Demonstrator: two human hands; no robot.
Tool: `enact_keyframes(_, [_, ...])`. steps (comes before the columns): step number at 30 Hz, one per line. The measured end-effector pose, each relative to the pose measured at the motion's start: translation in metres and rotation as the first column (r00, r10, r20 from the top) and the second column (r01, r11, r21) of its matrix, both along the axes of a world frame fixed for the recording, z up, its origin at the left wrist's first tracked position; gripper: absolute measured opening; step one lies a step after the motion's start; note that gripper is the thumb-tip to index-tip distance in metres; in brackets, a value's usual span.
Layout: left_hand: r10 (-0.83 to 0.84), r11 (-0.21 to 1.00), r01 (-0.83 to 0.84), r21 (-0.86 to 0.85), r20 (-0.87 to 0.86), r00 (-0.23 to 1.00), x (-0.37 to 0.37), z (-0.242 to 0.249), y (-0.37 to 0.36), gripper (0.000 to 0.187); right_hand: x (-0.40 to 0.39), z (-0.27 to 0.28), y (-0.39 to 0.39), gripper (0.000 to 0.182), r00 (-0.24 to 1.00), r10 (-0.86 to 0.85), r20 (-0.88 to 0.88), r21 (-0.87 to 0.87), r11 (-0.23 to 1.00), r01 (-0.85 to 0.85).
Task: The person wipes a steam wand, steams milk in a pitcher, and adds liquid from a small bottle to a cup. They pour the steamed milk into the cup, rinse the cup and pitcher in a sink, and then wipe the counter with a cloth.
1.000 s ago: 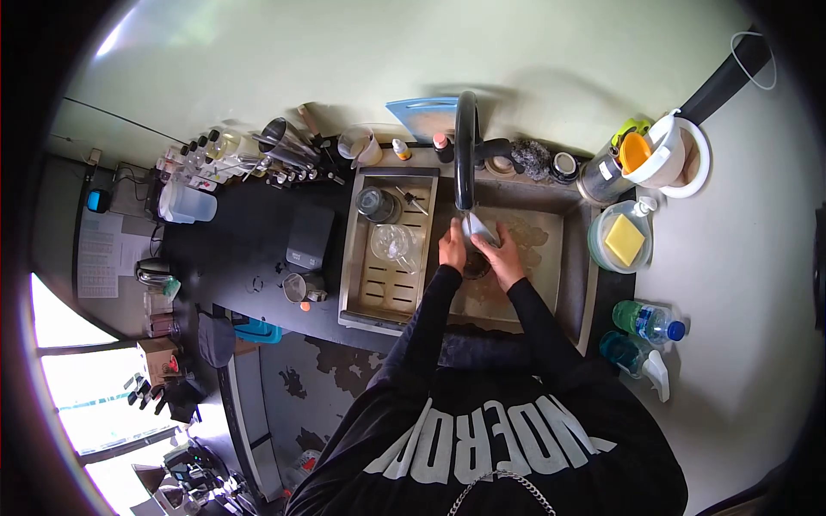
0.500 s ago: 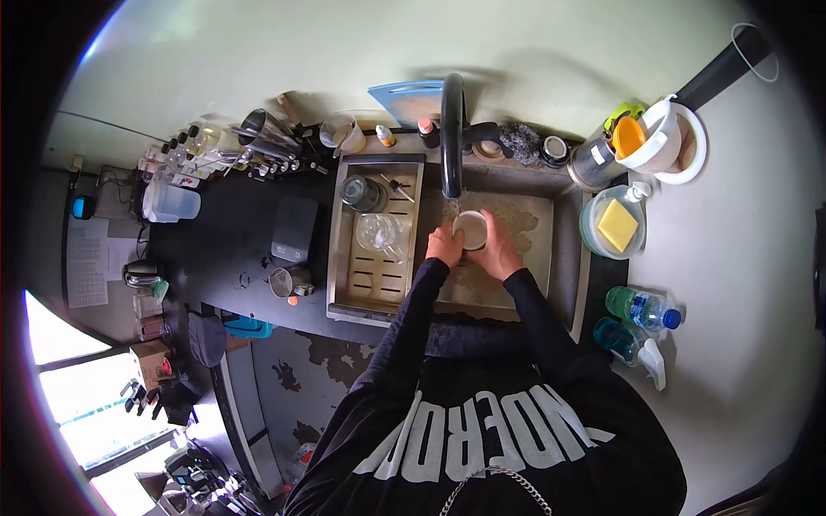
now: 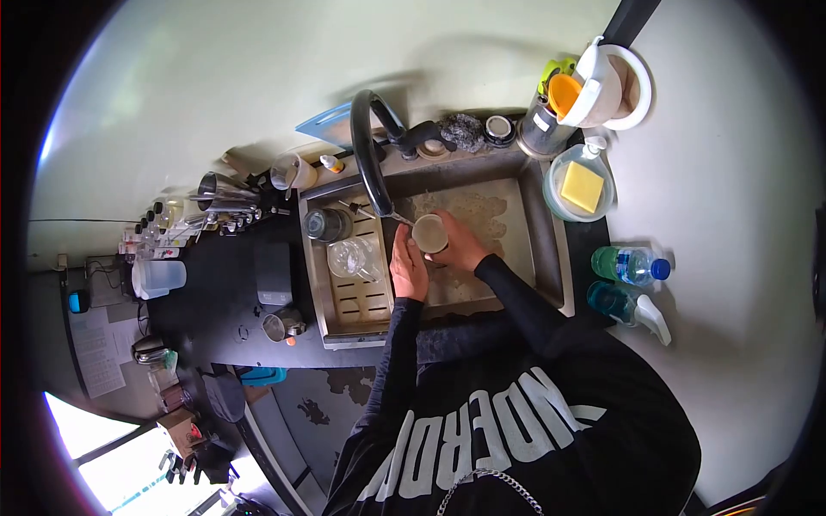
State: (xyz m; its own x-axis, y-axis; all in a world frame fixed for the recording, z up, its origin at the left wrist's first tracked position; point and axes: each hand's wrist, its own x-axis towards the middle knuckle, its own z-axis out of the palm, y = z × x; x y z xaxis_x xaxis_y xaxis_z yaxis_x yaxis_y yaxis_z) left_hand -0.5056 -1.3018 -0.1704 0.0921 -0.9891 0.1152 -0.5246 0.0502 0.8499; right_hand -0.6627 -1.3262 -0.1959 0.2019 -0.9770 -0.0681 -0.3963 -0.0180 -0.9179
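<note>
A pale round cup (image 3: 429,234) is tilted with its mouth toward me, over the sink basin (image 3: 492,273). My right hand (image 3: 463,244) wraps its right side, some fingers hidden behind it. My left hand (image 3: 409,267) is at the cup's left edge, fingers stretched out and pointing up toward the tap. From the black curved tap (image 3: 368,155) a thin stream of water runs down beside the fingertips and the cup rim. On the slotted drain tray (image 3: 361,307) to the left lie a clear glass vessel (image 3: 351,258) and a dark-tinted glass jar (image 3: 325,225).
Right of the sink stand a tub with a yellow sponge (image 3: 582,187), a green bottle (image 3: 626,265) and a spray bottle (image 3: 621,305). A steel scrubber (image 3: 463,132) sits behind the basin. On the left counter are a metal pitcher (image 3: 280,325) and a black scale (image 3: 274,273).
The view has turned, shifting the scene leftward. My left hand's fingers, curled at the cup before, are now straightened beside it. My right hand still grips the cup.
</note>
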Motion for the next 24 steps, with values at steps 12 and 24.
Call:
enact_keyframes(12, [-0.503, 0.789, 0.596, 0.149, 0.713, 0.489, -0.007, 0.014, -0.029, 0.041, -0.001, -0.031, -0.006, 0.083, 0.998, -0.068, -0.011, -0.260, 0.963, 0.063])
enact_keyframes(24, [-0.225, 0.972, 0.234, 0.005, 0.289, 0.930, 0.017, 0.056, 0.014, 0.013, 0.006, -0.013, 0.014, 0.095, 0.986, -0.091, 0.137, -0.088, 0.991, 0.104])
